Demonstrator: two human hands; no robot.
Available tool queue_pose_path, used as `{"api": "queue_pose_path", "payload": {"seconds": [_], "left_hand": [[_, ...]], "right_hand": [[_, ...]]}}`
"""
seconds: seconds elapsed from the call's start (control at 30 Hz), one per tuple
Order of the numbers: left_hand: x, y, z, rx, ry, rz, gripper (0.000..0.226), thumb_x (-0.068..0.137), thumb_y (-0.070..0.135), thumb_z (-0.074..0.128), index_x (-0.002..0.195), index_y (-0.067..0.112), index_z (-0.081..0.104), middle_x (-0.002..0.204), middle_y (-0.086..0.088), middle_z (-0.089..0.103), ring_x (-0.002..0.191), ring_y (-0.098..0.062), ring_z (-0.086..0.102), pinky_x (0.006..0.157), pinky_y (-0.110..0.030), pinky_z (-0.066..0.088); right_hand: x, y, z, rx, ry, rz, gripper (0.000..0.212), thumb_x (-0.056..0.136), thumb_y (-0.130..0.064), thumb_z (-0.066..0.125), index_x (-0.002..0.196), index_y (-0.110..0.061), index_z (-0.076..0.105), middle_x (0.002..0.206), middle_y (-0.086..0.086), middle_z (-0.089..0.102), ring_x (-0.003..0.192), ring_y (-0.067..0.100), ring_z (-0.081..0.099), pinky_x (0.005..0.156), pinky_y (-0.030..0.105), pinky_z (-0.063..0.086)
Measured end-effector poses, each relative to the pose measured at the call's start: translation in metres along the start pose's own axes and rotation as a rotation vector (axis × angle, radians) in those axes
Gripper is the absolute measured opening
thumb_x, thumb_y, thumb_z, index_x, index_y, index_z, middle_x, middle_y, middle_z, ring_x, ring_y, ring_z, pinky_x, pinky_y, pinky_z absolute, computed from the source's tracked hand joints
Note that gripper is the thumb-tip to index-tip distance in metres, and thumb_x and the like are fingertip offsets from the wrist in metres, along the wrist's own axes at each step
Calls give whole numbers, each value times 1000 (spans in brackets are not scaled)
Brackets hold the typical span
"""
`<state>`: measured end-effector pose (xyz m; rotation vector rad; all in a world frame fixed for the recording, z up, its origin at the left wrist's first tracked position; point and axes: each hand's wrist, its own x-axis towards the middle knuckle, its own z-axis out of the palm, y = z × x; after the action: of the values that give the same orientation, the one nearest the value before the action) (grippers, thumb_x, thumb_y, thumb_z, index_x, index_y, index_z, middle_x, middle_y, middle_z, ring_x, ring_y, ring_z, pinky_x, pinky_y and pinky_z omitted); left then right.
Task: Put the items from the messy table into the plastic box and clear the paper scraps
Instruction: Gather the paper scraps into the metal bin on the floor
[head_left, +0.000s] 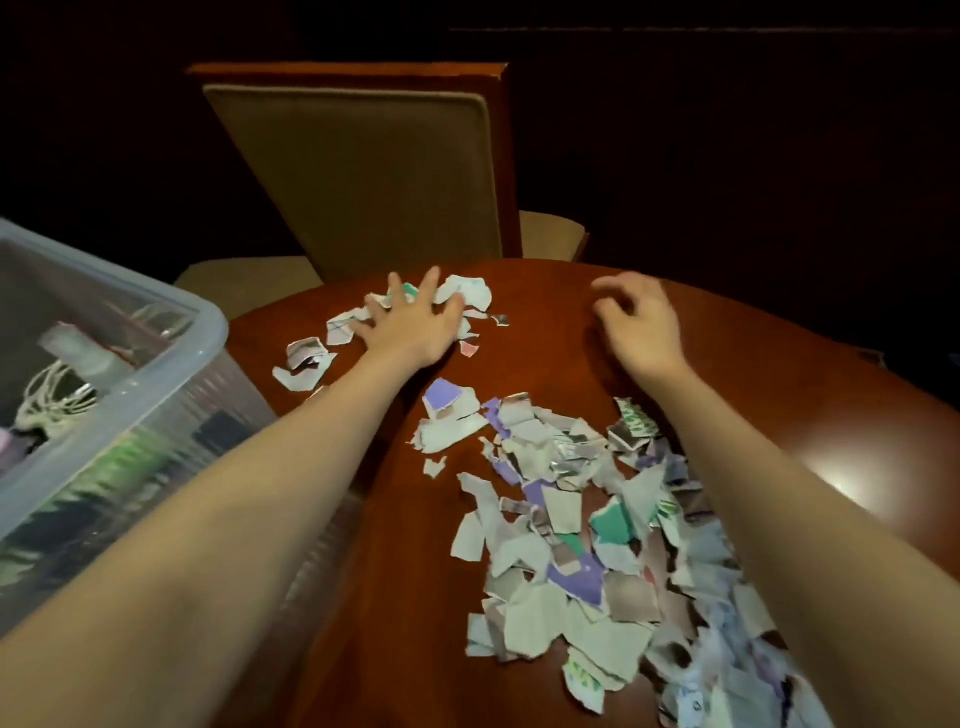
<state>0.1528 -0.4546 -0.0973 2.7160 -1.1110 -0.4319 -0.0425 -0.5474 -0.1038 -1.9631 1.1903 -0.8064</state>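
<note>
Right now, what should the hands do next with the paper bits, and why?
Probably drag the left hand back toward you, sweeping the far scraps into the big pile: it lies spread flat on that small bunch, which sits apart from the pile.

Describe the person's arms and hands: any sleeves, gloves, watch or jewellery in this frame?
The left forearm and right forearm are bare as far up as the frame shows: no sleeves. The left hand and right hand wear no gloves; no watch, bracelet or ring is visible.
</note>
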Motion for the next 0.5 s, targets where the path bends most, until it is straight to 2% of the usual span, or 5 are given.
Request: {"api": "queue_pose_path", "payload": {"seconds": [0.2,0.3,0.4,0.47,0.5], "left_hand": [[-5,13,12,184,-57,254,55,95,60,17,147,44,11,160,-2,-1,145,-37,-5,113,-59,-2],[-36,9,22,199,-49,460,50,97,55,16,146,47,11,160,3,-2,146,-31,-8,115,-53,-5],[-64,1,24,104,-112,637,45,100,48,21,144,46,24,159,6,8,147,-22,0,117,-48,-1],[-69,-6,18,-39,-2,634,40,100,42,28,140,41,37,155,5,26,144,-15,19,118,-48,14],[-67,-11,14,-96,126,581,40,99,39,30,137,38,44,151,4,34,142,-14,26,117,-47,19]], "right_hand": [[27,4,22,-358,-161,-24,51,101,-36,30,149,-19,23,159,6,9,147,20,6,118,36,5],[38,3,28,-421,-247,-17,55,101,-42,23,151,-19,16,159,6,6,148,19,1,118,37,-3],[39,-7,35,-374,-323,-26,54,101,-43,21,150,-20,18,159,4,8,148,18,3,118,36,-3],[31,-18,41,-352,-383,-81,52,101,-42,22,150,-22,21,159,2,11,147,16,5,118,35,-1],[24,-22,45,-349,-419,-119,51,101,-42,22,149,-24,21,159,0,11,147,15,5,118,34,-1]]}}
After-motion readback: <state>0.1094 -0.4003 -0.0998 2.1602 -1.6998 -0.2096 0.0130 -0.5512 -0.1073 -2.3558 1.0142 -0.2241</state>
